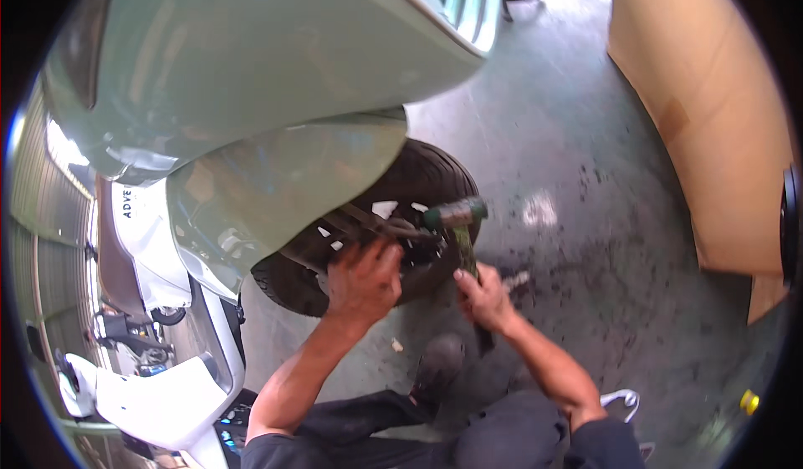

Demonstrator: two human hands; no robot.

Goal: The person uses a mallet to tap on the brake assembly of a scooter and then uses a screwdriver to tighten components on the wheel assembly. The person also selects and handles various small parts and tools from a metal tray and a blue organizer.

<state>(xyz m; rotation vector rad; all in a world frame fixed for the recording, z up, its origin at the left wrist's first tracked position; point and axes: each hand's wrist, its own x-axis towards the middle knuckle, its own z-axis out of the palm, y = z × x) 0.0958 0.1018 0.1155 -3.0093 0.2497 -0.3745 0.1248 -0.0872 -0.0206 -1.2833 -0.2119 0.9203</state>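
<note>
My right hand (487,299) grips a hammer (456,214) by its upright handle, its green-and-metal head beside the black front tire (439,165) of a sage-green scooter (309,43). The curved mudguard (276,176) covers the wheel's top. Under its edge, dark metal parts (355,225) run across the wheel's hub. My left hand (364,281) is against these parts, left of the hammer, with curled fingers; what they hold is hidden.
A large cardboard sheet (694,118) stands at right. White scooters (155,398) line the left side. The stained concrete floor (585,243) carries a small yellow object (749,401) at lower right. My shoe (443,356) is below the wheel.
</note>
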